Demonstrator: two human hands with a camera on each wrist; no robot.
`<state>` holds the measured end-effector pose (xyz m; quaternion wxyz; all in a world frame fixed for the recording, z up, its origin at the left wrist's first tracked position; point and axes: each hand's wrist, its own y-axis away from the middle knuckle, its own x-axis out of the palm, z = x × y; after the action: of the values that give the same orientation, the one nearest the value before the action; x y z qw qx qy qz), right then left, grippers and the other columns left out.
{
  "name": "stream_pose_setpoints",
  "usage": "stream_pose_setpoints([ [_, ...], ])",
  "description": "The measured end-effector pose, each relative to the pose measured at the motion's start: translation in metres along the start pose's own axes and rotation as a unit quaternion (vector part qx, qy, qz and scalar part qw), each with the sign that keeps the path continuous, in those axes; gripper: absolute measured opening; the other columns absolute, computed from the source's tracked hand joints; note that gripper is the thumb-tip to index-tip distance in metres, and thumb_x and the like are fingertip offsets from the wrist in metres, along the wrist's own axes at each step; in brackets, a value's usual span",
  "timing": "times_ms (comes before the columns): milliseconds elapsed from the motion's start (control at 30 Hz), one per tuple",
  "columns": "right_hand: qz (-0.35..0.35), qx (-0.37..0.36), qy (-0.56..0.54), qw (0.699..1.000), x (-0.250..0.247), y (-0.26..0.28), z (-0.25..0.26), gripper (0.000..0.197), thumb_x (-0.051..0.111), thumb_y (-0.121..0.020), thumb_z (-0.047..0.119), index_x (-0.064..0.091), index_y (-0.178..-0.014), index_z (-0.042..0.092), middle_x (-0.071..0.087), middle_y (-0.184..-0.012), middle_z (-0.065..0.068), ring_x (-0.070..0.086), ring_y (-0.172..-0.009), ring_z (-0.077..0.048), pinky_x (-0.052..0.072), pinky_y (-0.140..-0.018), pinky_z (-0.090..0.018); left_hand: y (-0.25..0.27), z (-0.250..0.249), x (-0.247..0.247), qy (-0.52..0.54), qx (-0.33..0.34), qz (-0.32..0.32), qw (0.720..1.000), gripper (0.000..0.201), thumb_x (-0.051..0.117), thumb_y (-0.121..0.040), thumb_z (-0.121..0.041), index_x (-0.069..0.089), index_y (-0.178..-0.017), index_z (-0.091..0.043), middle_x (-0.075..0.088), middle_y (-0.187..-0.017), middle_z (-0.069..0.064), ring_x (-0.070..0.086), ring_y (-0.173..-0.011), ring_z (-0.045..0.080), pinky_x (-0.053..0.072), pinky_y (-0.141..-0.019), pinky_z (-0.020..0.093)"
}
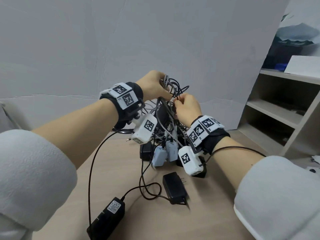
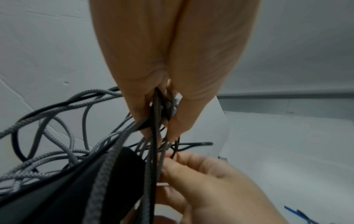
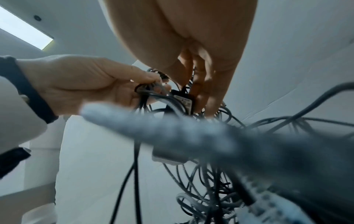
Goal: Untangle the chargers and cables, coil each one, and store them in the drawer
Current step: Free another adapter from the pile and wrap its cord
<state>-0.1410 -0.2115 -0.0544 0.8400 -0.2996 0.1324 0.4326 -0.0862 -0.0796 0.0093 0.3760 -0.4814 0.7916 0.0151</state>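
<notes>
A tangle of black and grey braided cables (image 1: 168,108) hangs above the wooden table (image 1: 131,219). My left hand (image 1: 155,85) grips a bunch of its strands at the top and holds the tangle up; the left wrist view shows the cables (image 2: 159,115) pinched between thumb and fingers. My right hand (image 1: 186,108) pinches a thin black cable (image 2: 175,151) just below. Two pale blue chargers (image 1: 164,154) and a black one (image 1: 146,150) dangle at the tangle's foot. Two black power adapters (image 1: 174,187) (image 1: 108,217) lie on the table, still wired in.
An open shelf unit (image 1: 280,108) stands at the right with boxes on its upper shelf. A grey wall runs behind the table. Cords from the wrist cameras trail over the table. No drawer shows in any view.
</notes>
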Motion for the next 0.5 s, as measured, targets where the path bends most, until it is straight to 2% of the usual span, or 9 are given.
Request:
stream_pose_setpoints([
  [100, -0.004, 0.002, -0.008, 1.000, 0.001, 0.001, 0.005, 0.019, 0.051, -0.102, 0.017, 0.064, -0.102, 0.004, 0.068, -0.101, -0.013, 0.063, -0.099, -0.035, 0.052, -0.092, -0.051, -0.002, -0.005, 0.005, -0.088, -0.019, -0.008, 0.996, 0.024, 0.069, -0.078, -0.001, 0.059, -0.100, -0.007, 0.066, -0.092, 0.009, 0.061, -0.080, 0.025, 0.057, -0.071, 0.036],
  [133, 0.000, 0.008, -0.009, 1.000, 0.003, 0.001, 0.004, 0.018, 0.050, -0.102, 0.019, 0.063, -0.104, 0.006, 0.068, -0.102, -0.013, 0.063, -0.101, -0.035, 0.052, -0.093, -0.051, -0.002, -0.005, 0.005, -0.084, -0.033, -0.002, 0.996, 0.025, 0.067, -0.079, 0.001, 0.058, -0.101, -0.007, 0.064, -0.093, 0.010, 0.064, -0.083, 0.028, 0.058, -0.072, 0.035],
  [233, 0.033, 0.046, -0.047, 0.997, 0.006, 0.000, -0.001, 0.013, 0.048, -0.093, 0.032, 0.059, -0.093, 0.024, 0.066, -0.097, -0.004, 0.064, -0.104, -0.037, 0.053, -0.091, -0.056, -0.003, 0.003, 0.002, -0.014, -0.076, 0.026, 0.997, 0.037, 0.064, -0.082, 0.007, 0.055, -0.115, -0.004, 0.063, -0.110, 0.019, 0.070, -0.098, 0.037, 0.062, -0.078, 0.052],
  [300, 0.051, 0.074, -0.102, 0.991, 0.006, -0.003, -0.007, 0.009, 0.047, -0.092, 0.032, 0.054, -0.090, 0.028, 0.070, -0.098, 0.001, 0.067, -0.104, -0.032, 0.055, -0.090, -0.057, -0.001, 0.010, 0.000, 0.030, -0.093, 0.044, 0.994, 0.042, 0.067, -0.084, 0.008, 0.054, -0.123, -0.002, 0.061, -0.109, 0.017, 0.069, -0.102, 0.036, 0.061, -0.080, 0.055],
  [367, 0.051, 0.100, -0.170, 0.979, 0.002, 0.002, -0.003, 0.010, 0.046, -0.101, 0.023, 0.052, -0.093, 0.026, 0.071, -0.106, -0.004, 0.067, -0.095, -0.026, 0.058, -0.085, -0.056, 0.001, 0.017, 0.001, 0.071, -0.094, 0.068, 0.991, 0.040, 0.069, -0.086, 0.006, 0.054, -0.123, 0.000, 0.060, -0.103, 0.014, 0.069, -0.097, 0.031, 0.060, -0.084, 0.055],
  [433, 0.042, 0.106, -0.191, 0.975, -0.001, 0.003, -0.002, 0.010, 0.043, -0.104, 0.020, 0.051, -0.098, 0.022, 0.071, -0.106, -0.005, 0.062, -0.077, -0.023, 0.059, -0.072, -0.047, 0.003, 0.021, 0.003, 0.098, -0.085, 0.090, 0.987, 0.038, 0.070, -0.088, 0.004, 0.055, -0.122, -0.002, 0.062, -0.098, 0.010, 0.067, -0.092, 0.027, 0.060, -0.087, 0.051],
  [467, 0.038, 0.103, -0.192, 0.975, -0.001, 0.002, -0.003, 0.009, 0.042, -0.105, 0.021, 0.050, -0.100, 0.021, 0.071, -0.103, -0.004, 0.064, -0.077, -0.026, 0.059, -0.070, -0.048, 0.004, 0.022, 0.004, 0.109, -0.080, 0.103, 0.985, 0.037, 0.069, -0.088, 0.005, 0.055, -0.121, -0.004, 0.063, -0.097, 0.008, 0.067, -0.091, 0.024, 0.061, -0.085, 0.047],
  [500, 0.035, 0.101, -0.194, 0.975, -0.001, 0.001, -0.004, 0.009, 0.042, -0.105, 0.022, 0.050, -0.101, 0.022, 0.071, -0.100, -0.003, 0.068, -0.084, -0.032, 0.059, -0.074, -0.052, 0.005, 0.023, 0.004, 0.120, -0.075, 0.119, 0.983, 0.037, 0.068, -0.089, 0.007, 0.055, -0.121, -0.005, 0.064, -0.097, 0.007, 0.068, -0.089, 0.021, 0.061, -0.081, 0.041],
])
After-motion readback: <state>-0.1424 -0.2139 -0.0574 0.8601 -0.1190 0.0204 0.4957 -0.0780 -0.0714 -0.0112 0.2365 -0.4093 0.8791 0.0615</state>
